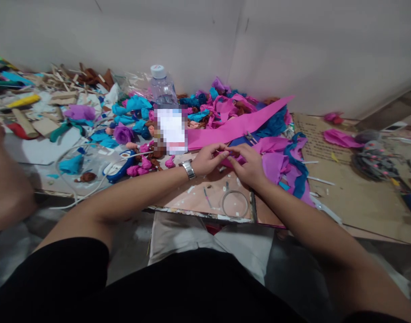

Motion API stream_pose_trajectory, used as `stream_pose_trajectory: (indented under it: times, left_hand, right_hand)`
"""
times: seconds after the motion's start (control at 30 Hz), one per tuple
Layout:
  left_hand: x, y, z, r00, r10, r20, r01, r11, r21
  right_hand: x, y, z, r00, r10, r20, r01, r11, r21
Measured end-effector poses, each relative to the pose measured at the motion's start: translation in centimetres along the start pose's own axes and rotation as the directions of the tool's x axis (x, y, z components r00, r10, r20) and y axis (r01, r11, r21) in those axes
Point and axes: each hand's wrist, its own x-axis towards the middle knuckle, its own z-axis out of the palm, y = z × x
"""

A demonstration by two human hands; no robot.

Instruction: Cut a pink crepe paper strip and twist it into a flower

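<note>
Close together over the table's front part, my left hand (208, 160) and my right hand (248, 166) meet at the fingertips. Both are closed in a pinch on a small piece of pink crepe paper, mostly hidden by the fingers. A silver watch sits on my left wrist. Just behind the hands lies a long pink crepe paper sheet (222, 132), with pliers (249, 138) near it. Purple crepe paper (276, 166) is beside my right hand. Nearer to me, a pale ring (234, 204) lies flat on the table.
A capped clear bottle (163, 87) stands among crumpled paper flowers (124, 133). A blue-and-white power strip (120, 168) with a white cord is at left. Wood sticks (60, 78) are heaped far left. Another person's blurred arm (10, 179) reaches in there. Cardboard (347, 179) lies right.
</note>
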Motion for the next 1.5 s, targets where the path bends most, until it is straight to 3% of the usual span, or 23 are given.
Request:
stream_pose_trajectory:
  times: [0.13, 0.37, 1.0, 1.5]
  left_hand:
    - [0.0, -0.3, 0.0, 0.999, 0.025, 0.026, -0.025, 1.0, -0.001]
    - [0.2, -0.1, 0.1, 0.998, -0.013, -0.056, 0.008, 0.997, -0.078]
    - [0.3, -0.2, -0.1, 0.999, 0.016, 0.036, -0.014, 0.997, -0.071]
    - [-0.1, 0.8, 0.2, 1.0, -0.002, -0.02, 0.001, 0.999, -0.045]
  right_hand:
    - [0.0, -0.1, 0.0, 1.0, 0.003, 0.008, -0.003, 1.0, -0.004]
    - [0.0, -0.1, 0.0, 0.999, 0.043, 0.026, -0.044, 0.999, 0.007]
    - [-0.1, -0.2, -0.1, 0.996, -0.001, 0.086, 0.0, 1.0, 0.005]
    - [0.0, 0.2, 0.0, 1.0, 0.015, 0.003, -0.015, 0.999, 0.034]
